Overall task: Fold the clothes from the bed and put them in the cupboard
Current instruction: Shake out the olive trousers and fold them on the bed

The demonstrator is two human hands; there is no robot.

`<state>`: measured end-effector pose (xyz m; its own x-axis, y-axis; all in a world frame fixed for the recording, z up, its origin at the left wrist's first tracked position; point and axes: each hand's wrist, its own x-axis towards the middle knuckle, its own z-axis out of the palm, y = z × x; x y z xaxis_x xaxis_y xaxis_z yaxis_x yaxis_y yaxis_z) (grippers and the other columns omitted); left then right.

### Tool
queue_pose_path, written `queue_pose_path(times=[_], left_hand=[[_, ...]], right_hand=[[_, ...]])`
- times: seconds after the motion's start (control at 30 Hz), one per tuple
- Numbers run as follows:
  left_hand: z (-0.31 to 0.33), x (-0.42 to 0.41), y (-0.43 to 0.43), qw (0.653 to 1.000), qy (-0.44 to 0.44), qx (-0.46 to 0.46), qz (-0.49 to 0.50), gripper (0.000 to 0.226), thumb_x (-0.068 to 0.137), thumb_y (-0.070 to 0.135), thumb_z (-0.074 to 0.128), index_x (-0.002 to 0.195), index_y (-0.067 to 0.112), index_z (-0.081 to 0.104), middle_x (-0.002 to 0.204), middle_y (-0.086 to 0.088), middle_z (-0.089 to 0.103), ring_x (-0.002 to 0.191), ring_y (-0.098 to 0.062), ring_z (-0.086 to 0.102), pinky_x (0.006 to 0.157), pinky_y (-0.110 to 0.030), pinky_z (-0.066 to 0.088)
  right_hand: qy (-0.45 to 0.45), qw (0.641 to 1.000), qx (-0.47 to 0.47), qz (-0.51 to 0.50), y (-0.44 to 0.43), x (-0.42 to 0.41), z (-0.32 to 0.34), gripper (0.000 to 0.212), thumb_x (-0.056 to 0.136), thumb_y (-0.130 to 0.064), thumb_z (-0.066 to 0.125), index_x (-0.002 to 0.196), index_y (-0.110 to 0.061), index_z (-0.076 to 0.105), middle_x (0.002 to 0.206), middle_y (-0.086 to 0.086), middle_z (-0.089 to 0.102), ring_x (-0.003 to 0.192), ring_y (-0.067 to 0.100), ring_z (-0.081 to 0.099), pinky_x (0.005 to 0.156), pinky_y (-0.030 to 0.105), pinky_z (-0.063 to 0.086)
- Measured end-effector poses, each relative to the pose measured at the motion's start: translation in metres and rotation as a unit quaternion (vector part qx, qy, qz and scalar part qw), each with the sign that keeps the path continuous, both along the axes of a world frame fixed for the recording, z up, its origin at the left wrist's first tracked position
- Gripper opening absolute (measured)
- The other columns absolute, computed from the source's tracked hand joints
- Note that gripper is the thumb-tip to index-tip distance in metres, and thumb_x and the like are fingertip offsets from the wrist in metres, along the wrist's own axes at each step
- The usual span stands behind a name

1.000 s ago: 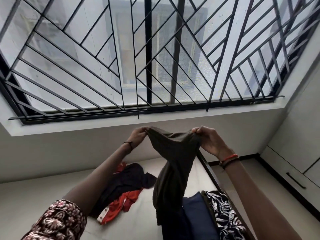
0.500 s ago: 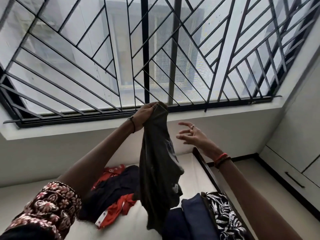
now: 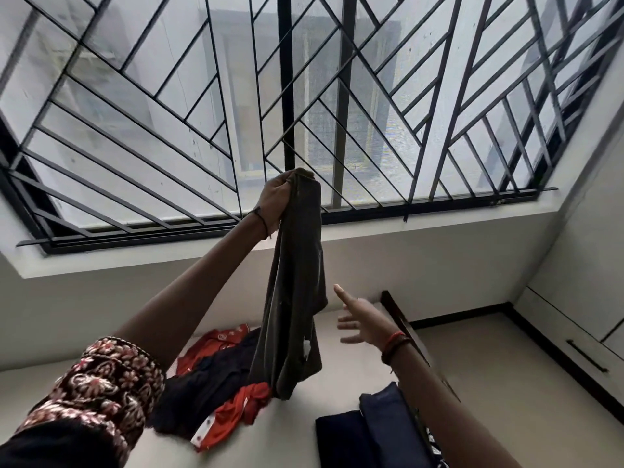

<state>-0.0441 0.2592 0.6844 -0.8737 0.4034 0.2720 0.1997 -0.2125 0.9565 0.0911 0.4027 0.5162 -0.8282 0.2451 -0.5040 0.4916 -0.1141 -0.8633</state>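
step: folding olive garment (image 3: 297, 282) | left hand (image 3: 275, 202) grips its top, raised | right hand (image 3: 361, 320) open, empty | next: probably catch hanging edge

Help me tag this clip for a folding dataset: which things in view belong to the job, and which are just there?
Job: left hand gripping the olive garment; open right hand; unfolded red and dark clothes; folded navy stack; bed; cupboard.
Just there: window grille; floor.
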Motion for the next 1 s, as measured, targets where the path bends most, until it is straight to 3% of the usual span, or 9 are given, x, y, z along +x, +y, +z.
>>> queue_pose_path(times=[0.1, 0.27, 0.4, 0.53, 0.6, 0.7, 0.83, 0.9, 1.0], left_hand=[[0.002, -0.003, -0.003, 1.0, -0.013, 0.007, -0.001, 0.023, 0.098, 0.008, 0.044, 0.1, 0.011, 0.066, 0.074, 0.002, 0.071, 0.065, -0.01, 0.064, 0.06, -0.022, 0.055], [0.004, -0.003, -0.008, 0.999, -0.028, 0.022, -0.028, 0.022, 0.097, 0.006, 0.044, 0.103, 0.009, 0.065, 0.082, -0.004, 0.07, 0.071, -0.013, 0.066, 0.063, -0.024, 0.056], [0.004, -0.002, -0.014, 0.999, -0.026, 0.024, -0.023, 0.024, 0.097, 0.003, 0.042, 0.096, 0.012, 0.065, 0.072, 0.003, 0.072, 0.064, -0.009, 0.066, 0.057, -0.02, 0.054], [-0.003, -0.013, -0.029, 0.999, -0.019, 0.001, 0.028, 0.03, 0.096, 0.003, 0.04, 0.095, 0.017, 0.067, 0.071, 0.007, 0.071, 0.064, -0.006, 0.065, 0.057, -0.019, 0.053], [-0.009, -0.019, -0.041, 0.997, -0.02, -0.026, 0.071, 0.033, 0.096, 0.004, 0.039, 0.095, 0.021, 0.068, 0.073, 0.007, 0.07, 0.065, -0.007, 0.063, 0.055, -0.018, 0.052], [-0.02, -0.025, -0.062, 0.992, -0.043, -0.063, 0.105, 0.034, 0.098, 0.009, 0.037, 0.093, 0.023, 0.067, 0.072, 0.004, 0.065, 0.061, -0.009, 0.058, 0.049, -0.018, 0.05], [-0.044, -0.034, -0.093, 0.986, -0.101, -0.046, 0.12, 0.034, 0.096, 0.003, 0.035, 0.087, 0.019, 0.063, 0.063, 0.005, 0.063, 0.061, -0.008, 0.052, 0.053, -0.019, 0.046], [-0.059, -0.038, -0.106, 0.983, -0.137, -0.058, 0.106, 0.035, 0.094, -0.001, 0.032, 0.088, 0.018, 0.062, 0.072, 0.002, 0.06, 0.069, -0.01, 0.049, 0.064, -0.022, 0.043], [-0.082, -0.039, -0.12, 0.964, -0.2, -0.129, 0.121, 0.031, 0.094, -0.003, 0.033, 0.09, 0.016, 0.058, 0.081, 0.0, 0.056, 0.072, -0.011, 0.052, 0.068, -0.023, 0.045]], right_hand=[[0.019, 0.992, -0.12, -0.027, -0.003, -0.005, -0.023, 0.079, 0.085, -0.063, 0.051, 0.144, -0.016, 0.028, 0.131, 0.023, 0.045, 0.12, 0.033, 0.046, 0.097, 0.057, 0.039], [0.07, 0.979, -0.186, -0.049, 0.005, -0.029, -0.022, 0.074, 0.091, -0.064, 0.036, 0.147, -0.018, 0.021, 0.108, 0.015, 0.059, 0.111, 0.029, 0.052, 0.106, 0.056, 0.025], [0.115, 0.973, -0.195, -0.05, 0.016, -0.036, 0.0, 0.047, 0.093, -0.051, 0.048, 0.119, -0.012, 0.051, 0.082, 0.005, 0.055, 0.083, 0.019, 0.055, 0.08, 0.036, 0.045], [0.188, 0.958, -0.199, -0.087, 0.034, -0.039, 0.016, 0.012, 0.09, -0.017, 0.061, 0.099, -0.011, 0.063, 0.085, 0.004, 0.066, 0.076, 0.015, 0.061, 0.06, 0.023, 0.053], [0.222, 0.948, -0.207, -0.096, 0.046, -0.037, 0.025, 0.019, 0.083, -0.004, 0.064, 0.102, -0.005, 0.063, 0.08, 0.005, 0.072, 0.071, 0.013, 0.067, 0.059, 0.022, 0.056], [0.26, 0.941, -0.188, -0.105, 0.063, -0.032, 0.042, 0.04, 0.06, -0.008, 0.076, 0.097, 0.0, 0.064, 0.075, 0.005, 0.074, 0.066, 0.011, 0.07, 0.064, 0.02, 0.058], [0.287, 0.941, -0.135, -0.116, 0.085, -0.024, 0.062, 0.011, 0.079, -0.001, 0.064, 0.087, -0.006, 0.061, 0.069, 0.001, 0.072, 0.06, 0.008, 0.068, 0.058, 0.017, 0.056], [0.286, 0.946, -0.11, -0.106, 0.089, -0.021, 0.071, 0.011, 0.08, 0.001, 0.064, 0.086, -0.008, 0.062, 0.068, -0.001, 0.072, 0.061, 0.006, 0.068, 0.058, 0.017, 0.055], [0.277, 0.953, -0.083, -0.087, 0.081, -0.019, 0.085, 0.012, 0.083, 0.001, 0.064, 0.084, -0.01, 0.065, 0.067, -0.003, 0.072, 0.061, 0.005, 0.067, 0.055, 0.017, 0.053]])
